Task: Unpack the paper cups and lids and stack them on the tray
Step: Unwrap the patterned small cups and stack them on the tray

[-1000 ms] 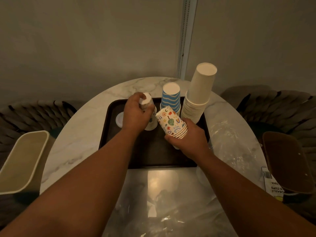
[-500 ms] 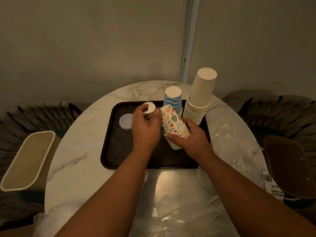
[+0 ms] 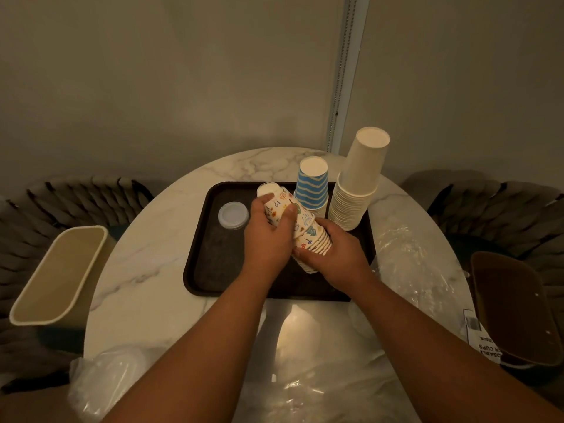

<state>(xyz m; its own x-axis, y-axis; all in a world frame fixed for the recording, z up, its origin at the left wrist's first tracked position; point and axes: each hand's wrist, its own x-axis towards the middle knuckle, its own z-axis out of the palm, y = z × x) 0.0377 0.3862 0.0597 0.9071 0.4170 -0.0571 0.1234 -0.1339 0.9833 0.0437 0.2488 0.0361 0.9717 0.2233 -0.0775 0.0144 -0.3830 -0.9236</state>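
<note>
A tilted stack of small patterned paper cups (image 3: 308,230) hangs over the dark brown tray (image 3: 207,270). My right hand (image 3: 335,254) grips its rim end from below. My left hand (image 3: 268,236) wraps round the upper end, fingers curled over the top cup. Behind them, upside down on the tray, stand a blue striped cup stack (image 3: 312,184) and a tall plain white cup stack (image 3: 357,190). A clear round lid stack (image 3: 233,215) lies at the tray's back left.
The tray sits on a round marble table (image 3: 146,257). Crumpled clear plastic wrapping (image 3: 409,264) lies right of the tray and along the near edge. A beige bin (image 3: 58,273) stands left, a brown bin (image 3: 509,306) right, with woven chairs behind both.
My left hand brought a patterned cup from the tray's middle over to the stack in my right hand and now grips the stack's top. The camera view dipped slightly.
</note>
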